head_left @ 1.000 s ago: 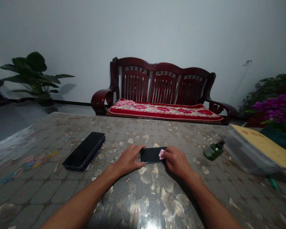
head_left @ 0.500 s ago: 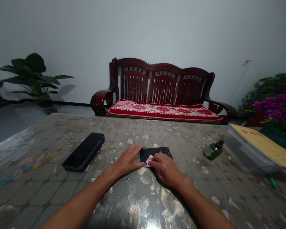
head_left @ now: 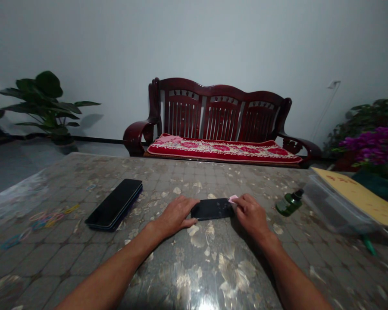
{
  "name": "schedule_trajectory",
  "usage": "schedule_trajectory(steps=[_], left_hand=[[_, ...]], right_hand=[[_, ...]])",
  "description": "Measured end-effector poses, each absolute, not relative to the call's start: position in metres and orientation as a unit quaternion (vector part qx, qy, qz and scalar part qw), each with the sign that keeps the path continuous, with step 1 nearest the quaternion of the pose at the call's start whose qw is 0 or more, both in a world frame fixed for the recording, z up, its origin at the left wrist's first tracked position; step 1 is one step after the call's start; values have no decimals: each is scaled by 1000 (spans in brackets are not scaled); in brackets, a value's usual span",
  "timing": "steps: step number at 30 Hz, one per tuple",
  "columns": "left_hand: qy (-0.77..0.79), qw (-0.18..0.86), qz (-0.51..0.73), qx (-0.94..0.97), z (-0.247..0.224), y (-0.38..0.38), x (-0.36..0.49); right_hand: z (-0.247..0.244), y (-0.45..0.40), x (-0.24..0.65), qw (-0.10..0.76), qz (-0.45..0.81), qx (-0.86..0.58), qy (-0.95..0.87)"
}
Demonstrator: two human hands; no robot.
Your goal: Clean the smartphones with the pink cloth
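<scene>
From the black phone (head_left: pixel 211 209), which lies flat, a wide stretch of patterned surface (head_left: pixel 194 178) runs to the far edge, near the wooden bench (head_left: pixel 220 116). The left hand (head_left: pixel 177 214) grips the phone's left end, thumb at its near edge, fingers at its far edge. The right hand (head_left: pixel 252 217), its fingers closed, pinches a pink cloth (head_left: pixel 233 199) at the phone's far right corner. Well apart to the phone's left is a stack of dark flat devices (head_left: pixel 116 204); to its right, beyond the hand, a green bottle (head_left: pixel 288 204). Both ends of the phone are partly covered by the hands. Most of the cloth is hidden, and I cannot tell if it touches the phone.
</scene>
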State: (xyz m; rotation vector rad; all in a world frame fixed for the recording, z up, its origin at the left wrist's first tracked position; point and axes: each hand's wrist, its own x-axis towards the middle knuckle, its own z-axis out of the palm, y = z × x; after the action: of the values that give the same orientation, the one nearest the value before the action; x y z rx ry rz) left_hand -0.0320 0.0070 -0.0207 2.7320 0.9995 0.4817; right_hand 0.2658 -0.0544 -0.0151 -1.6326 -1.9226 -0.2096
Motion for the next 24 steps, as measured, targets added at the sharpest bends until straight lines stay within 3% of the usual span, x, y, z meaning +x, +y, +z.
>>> schedule_trajectory(steps=[14, 24], left_hand=[[364, 67, 141, 918, -11, 11, -26], [390, 24, 135, 911, -14, 14, -24]], right_hand=[[-15, -55, 250, 373, -108, -554, -736], [-14, -51, 215, 353, -121, -506, -777]])
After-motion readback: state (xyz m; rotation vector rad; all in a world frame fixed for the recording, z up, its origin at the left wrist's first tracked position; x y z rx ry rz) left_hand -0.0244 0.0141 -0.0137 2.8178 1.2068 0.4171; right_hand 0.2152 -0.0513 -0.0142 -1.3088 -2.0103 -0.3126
